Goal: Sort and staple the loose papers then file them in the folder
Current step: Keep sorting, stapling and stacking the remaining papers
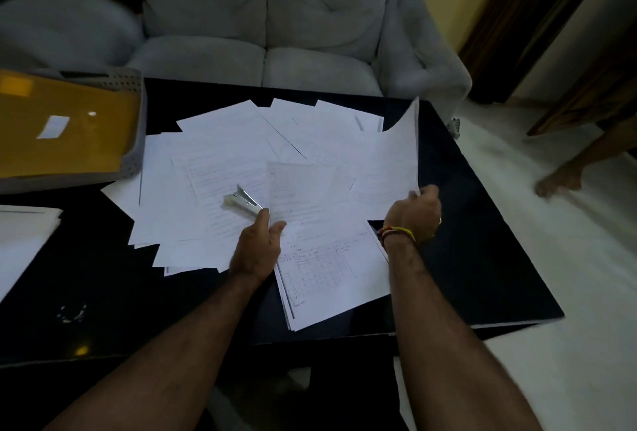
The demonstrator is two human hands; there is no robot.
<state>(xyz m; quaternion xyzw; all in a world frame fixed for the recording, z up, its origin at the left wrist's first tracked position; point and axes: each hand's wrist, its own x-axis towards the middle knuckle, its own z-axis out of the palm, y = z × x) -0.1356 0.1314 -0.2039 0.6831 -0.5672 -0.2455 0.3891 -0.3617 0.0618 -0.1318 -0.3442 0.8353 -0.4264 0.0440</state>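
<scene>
Item: loose papers, fanned across the dark surface, overlapping, none squared up. Sorting is, by my reading, at an early stage; nothing looks stapled.

Item: left hand. Fingers pinched on the near edge of a single sheet, which stands slightly lifted off the heap.

Item: right hand. Fingers closed on the lower corner of a large sheet, its far corner curling up off the pile.

Item: stapler, lying on the papers just beyond the left hand's fingertips, long axis running from upper left to lower right, the near end pointing at that hand. I judge the left hand far the nearer; the right is well apart, across the heap.

Item: yellow folder, lying in a grey tray at the far left of the surface, well apart from both hands.

Item: a stack with ruled tables, near edge, between my forearms.
</scene>
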